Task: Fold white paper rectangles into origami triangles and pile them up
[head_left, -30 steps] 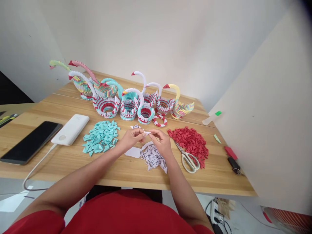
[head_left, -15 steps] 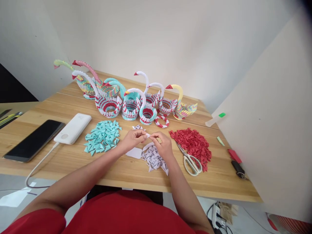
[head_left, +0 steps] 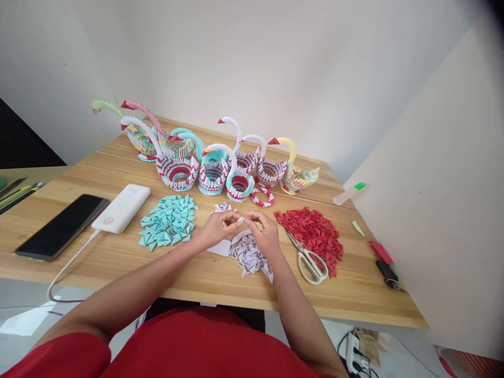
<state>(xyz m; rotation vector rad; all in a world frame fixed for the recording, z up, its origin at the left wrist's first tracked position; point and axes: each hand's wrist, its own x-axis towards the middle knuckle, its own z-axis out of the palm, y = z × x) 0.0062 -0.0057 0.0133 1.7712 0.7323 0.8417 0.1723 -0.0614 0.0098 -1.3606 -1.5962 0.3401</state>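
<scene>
My left hand (head_left: 221, 228) and my right hand (head_left: 264, 232) meet above the middle of the table, fingertips pinched on one small white paper piece (head_left: 241, 220). Below my right hand lies a pile of white folded paper triangles (head_left: 252, 256). White paper sheets (head_left: 220, 247) lie under my left hand, and a smaller white cluster (head_left: 222, 207) sits just behind it. To the left is a heap of turquoise triangles (head_left: 168, 221); to the right, a heap of red ones (head_left: 311, 233) with white-handled scissors (head_left: 312, 265) at its edge.
Several folded-paper swans (head_left: 179, 170) stand along the back, with a red and white ring (head_left: 262, 197) in front. A black phone (head_left: 61, 226) and a white power bank (head_left: 122, 208) with a cable lie left. A glue bottle (head_left: 348, 194) and black key fob (head_left: 387, 274) are right.
The view has shifted slightly, so the table's things appear a little further right. My hands stay together, with the fingers slightly moved around the white piece.
</scene>
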